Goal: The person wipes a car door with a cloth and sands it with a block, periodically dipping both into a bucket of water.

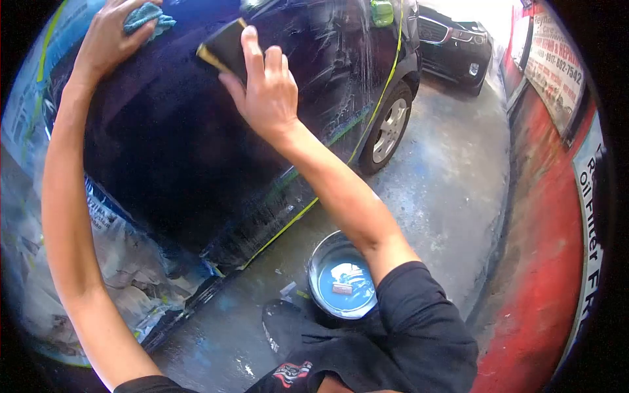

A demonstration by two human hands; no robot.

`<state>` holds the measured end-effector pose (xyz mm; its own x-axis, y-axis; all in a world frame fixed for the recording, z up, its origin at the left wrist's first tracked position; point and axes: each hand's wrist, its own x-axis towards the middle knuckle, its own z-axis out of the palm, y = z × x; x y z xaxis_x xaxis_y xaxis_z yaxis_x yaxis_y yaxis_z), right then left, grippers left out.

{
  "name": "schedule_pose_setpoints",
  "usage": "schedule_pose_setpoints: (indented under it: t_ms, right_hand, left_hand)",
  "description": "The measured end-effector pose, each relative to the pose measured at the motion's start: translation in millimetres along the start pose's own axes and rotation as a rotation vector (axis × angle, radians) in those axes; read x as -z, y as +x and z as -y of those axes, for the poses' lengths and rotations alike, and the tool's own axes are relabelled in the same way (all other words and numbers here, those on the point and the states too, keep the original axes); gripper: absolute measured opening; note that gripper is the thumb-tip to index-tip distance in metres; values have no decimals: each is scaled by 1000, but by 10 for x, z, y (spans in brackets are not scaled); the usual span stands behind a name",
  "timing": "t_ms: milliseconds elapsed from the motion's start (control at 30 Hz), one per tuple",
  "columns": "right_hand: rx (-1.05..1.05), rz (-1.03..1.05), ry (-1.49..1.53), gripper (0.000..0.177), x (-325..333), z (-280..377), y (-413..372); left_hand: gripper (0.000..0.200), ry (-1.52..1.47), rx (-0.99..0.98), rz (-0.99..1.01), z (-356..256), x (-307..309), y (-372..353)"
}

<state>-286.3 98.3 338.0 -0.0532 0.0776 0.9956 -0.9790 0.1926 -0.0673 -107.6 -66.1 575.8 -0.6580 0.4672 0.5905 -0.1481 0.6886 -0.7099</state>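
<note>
Car body: cloth pressed on its upper left under the left hand; sanding block held against it, right of the cloth, by the right hand. Bucket set on the floor below it; second car parked beyond it.

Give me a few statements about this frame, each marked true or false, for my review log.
1. The right hand presses a black block against the dark car panel. True.
2. The left hand is empty. False: it holds a blue cloth against the panel.
3. A bucket holding water stands on the floor below the right arm. True.
4. Newspaper covers the wheel. False: the newspaper lies at the lower left beside the panel, and the wheel is bare.
5. A second car is parked farther back. True.
</note>
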Motion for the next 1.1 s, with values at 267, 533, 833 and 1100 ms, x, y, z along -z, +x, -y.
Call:
schedule_pose_setpoints:
  t_ms: [267,533,833,1100]
  right_hand:
    - [-628,-65,-116,76,68,-1320,765]
    - [0,-137,-104,73,-14,-853,-76]
    - [-197,-171,-92,83,72,-197,-569]
    - [-605,-125,-35,77,201,-1317,-432]
  left_hand:
    - [32,-39,16,-7,-47,-8,42]
    - [30,-75,15,-9,-120,-13,52]
    - [30,-55,7,-60,-231,40,109]
    - [31,-29,17,-11,-149,-1,99]
